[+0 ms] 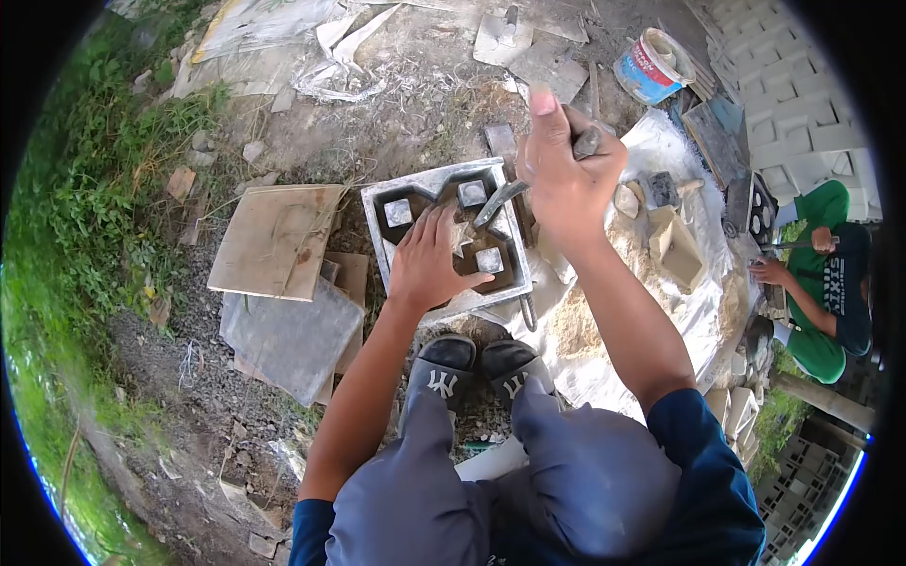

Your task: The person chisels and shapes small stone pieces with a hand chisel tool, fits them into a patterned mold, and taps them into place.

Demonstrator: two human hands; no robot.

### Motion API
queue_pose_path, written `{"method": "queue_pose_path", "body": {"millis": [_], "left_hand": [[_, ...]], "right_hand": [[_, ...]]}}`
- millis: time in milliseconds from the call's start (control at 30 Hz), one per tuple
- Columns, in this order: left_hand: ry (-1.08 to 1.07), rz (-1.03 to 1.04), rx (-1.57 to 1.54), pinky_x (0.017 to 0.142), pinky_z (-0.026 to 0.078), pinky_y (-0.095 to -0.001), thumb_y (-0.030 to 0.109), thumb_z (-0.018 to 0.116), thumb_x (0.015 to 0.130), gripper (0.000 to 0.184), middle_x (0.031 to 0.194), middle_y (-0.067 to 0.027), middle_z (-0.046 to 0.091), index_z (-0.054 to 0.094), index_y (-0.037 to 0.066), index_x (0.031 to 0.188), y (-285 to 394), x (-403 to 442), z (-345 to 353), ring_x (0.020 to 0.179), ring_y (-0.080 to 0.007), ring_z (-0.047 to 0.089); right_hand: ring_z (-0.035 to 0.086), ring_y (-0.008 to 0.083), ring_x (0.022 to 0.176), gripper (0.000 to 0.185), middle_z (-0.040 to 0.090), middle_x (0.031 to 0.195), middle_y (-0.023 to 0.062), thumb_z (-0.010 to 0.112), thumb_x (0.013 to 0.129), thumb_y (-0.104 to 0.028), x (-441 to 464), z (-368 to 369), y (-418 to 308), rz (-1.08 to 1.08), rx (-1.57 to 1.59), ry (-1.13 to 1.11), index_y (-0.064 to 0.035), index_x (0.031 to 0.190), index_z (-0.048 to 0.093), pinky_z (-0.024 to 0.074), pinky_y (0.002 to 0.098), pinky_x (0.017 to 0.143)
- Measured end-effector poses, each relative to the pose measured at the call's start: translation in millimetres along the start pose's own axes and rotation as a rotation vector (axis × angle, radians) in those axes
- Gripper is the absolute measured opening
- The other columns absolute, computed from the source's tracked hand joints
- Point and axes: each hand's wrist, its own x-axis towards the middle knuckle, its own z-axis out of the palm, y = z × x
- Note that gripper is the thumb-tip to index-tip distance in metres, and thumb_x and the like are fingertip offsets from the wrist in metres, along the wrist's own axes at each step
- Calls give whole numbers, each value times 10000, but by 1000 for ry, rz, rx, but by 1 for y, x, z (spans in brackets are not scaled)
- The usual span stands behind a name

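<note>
In front of my feet lies a square metal mould [436, 178] with raised square blocks and a star-shaped piece in its middle. My left hand [425, 259] rests over it, fingers spread, thumb near the lower right block [489, 260]. Raised just right of the mould, my right hand [571, 174] is wrapped round the handle of a hand tool. The handle's rounded end [587, 142] sticks out of the fist. A curved metal strip [500, 204] reaches from below that fist over the mould; it looks like part of the tool, whose exact kind I cannot make out.
Wooden boards [274, 241] and a grey slab [288, 335] lie left. Sand [580, 321] and a box-shaped block [676, 247] sit on white sheeting at right. Behind stand a paint bucket [651, 68] and a trowel [503, 38]. Another person [830, 274] works at far right.
</note>
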Motion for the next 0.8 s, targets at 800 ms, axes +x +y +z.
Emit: {"method": "queue_pose_path", "body": {"millis": [800], "left_hand": [[14,22,11,1115,441,-474,660,862,649,1164,1430,-216,536,391,17,1498,1,-1,0,1361,-387,507]], "right_hand": [[249,46,580,555,311,569,-69,666,1033,-223,10,0,-2,-10,-145,-122,-59,595,368,209,312,475]]}}
